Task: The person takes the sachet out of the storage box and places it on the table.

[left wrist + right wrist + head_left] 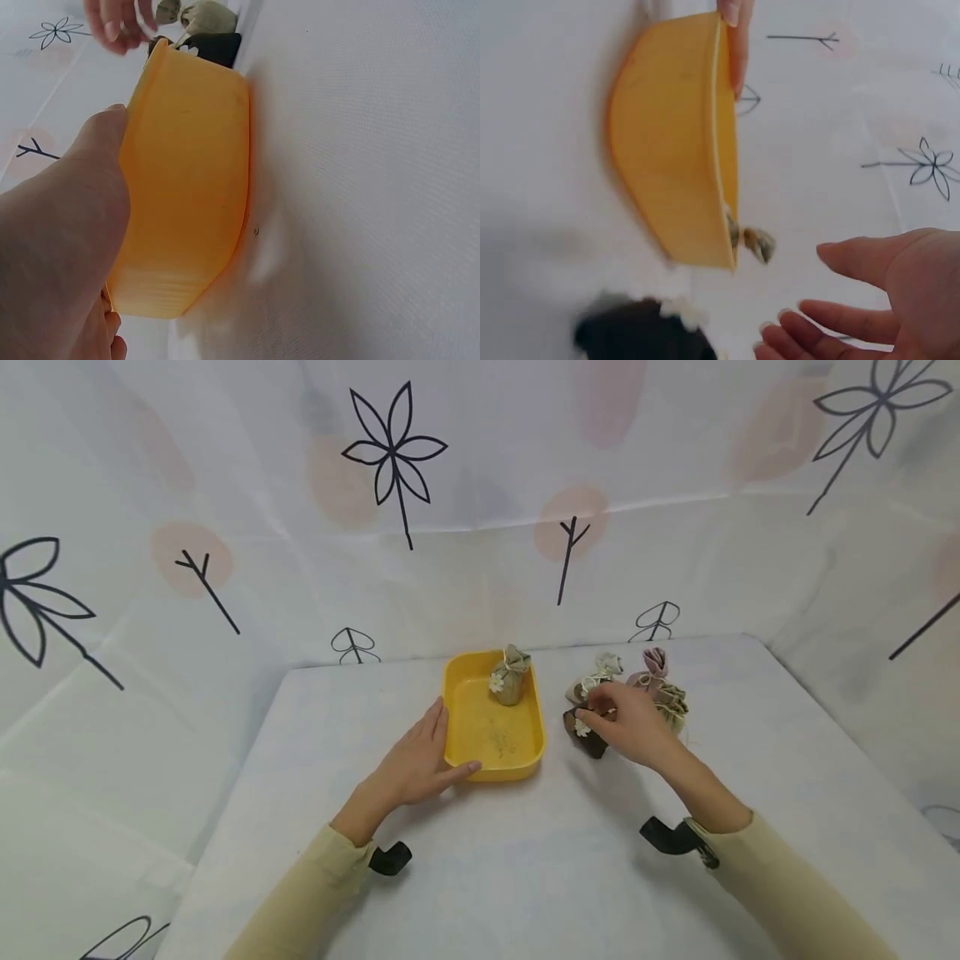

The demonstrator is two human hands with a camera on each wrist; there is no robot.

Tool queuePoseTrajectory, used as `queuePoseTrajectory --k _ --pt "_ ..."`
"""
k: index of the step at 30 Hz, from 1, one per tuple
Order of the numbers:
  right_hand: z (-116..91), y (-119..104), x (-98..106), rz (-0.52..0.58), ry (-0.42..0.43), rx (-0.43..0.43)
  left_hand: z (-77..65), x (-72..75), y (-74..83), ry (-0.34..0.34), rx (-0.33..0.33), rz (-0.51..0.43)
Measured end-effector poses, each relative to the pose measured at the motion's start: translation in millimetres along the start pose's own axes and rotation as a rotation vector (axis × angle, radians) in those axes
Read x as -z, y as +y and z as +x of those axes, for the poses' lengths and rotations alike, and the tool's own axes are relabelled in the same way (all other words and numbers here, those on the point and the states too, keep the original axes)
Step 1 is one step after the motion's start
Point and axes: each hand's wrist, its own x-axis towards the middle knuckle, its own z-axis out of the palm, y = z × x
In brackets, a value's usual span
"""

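Observation:
My left hand rests against the yellow tray, its fingers straight along the left side and its thumb at the near rim. Inside the tray's far right corner stands a small olive-green drawstring sachet with a white flower. To the right of the tray, my right hand hovers over a dark brown sachet, which also carries a white flower. In the right wrist view, thumb and fingers are spread apart with nothing between them, and the dark sachet lies below, blurred.
Close behind the right hand are a beige sachet with a pale top, a pink sachet and an olive sachet, partly hidden by the hand. A white cloth covers the table; a patterned sheet hangs behind it.

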Motion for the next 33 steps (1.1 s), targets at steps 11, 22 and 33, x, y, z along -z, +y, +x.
queuePoseTrajectory --k 11,22,33 --pt "78 -3 -40 0.155 -0.119 -0.128 1.6 -1.4 -1.0 -0.011 0.012 -0.023" --pt "128 9 -62 0.156 -0.143 -0.104 1.6 1.7 -1.9 -0.015 0.014 -0.017" --pt "141 9 -82 0.182 -0.103 -0.091 1.1 5.1 -1.1 -0.021 0.003 -0.009"
